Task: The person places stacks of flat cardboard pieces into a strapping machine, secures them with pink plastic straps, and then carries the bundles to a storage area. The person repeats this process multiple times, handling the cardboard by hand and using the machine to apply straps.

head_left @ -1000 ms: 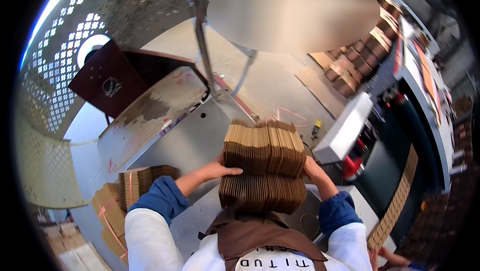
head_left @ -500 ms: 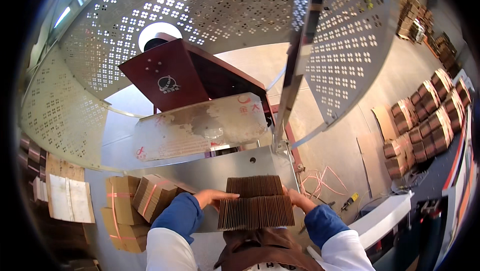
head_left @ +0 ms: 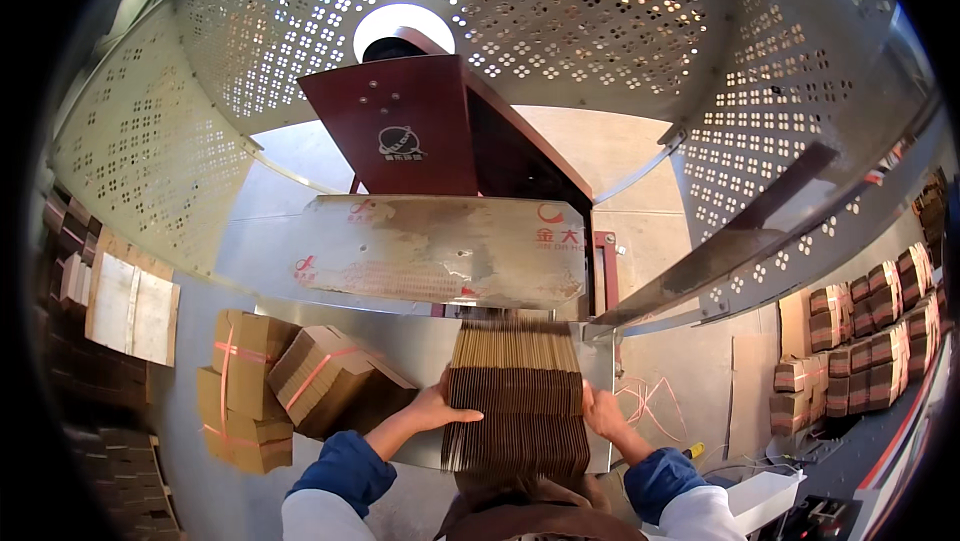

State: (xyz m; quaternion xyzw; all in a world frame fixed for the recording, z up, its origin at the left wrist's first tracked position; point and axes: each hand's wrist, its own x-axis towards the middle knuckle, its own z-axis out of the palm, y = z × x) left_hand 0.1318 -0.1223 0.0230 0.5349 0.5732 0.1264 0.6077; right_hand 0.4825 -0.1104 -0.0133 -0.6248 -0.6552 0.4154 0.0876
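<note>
A stack of brown corrugated cardboard pieces (head_left: 515,396), standing on edge side by side, lies on the metal worktable (head_left: 405,341) right in front of me. My left hand (head_left: 440,409) presses on its left side, thumb laid over the top. Against the right side, my right hand (head_left: 606,413) is closed, so the stack is squeezed between both palms. The far end of the stack reaches the lower edge of a worn metal plate (head_left: 440,251) on the maroon machine (head_left: 400,131); whether it goes beneath the plate is hard to see.
Strapped cardboard bundles (head_left: 245,381) sit left of the worktable, one tilted bundle (head_left: 325,371) beside its edge. A perforated metal guard (head_left: 560,31) curves around the machine. More bundles (head_left: 850,351) stand at the right, with pink strapping (head_left: 650,401) on the floor.
Both hands have moved the cardboard stack away from my body, toward the metal plate. My view has shifted, so the machine appears farther right and the guard bar lies lower on the right.
</note>
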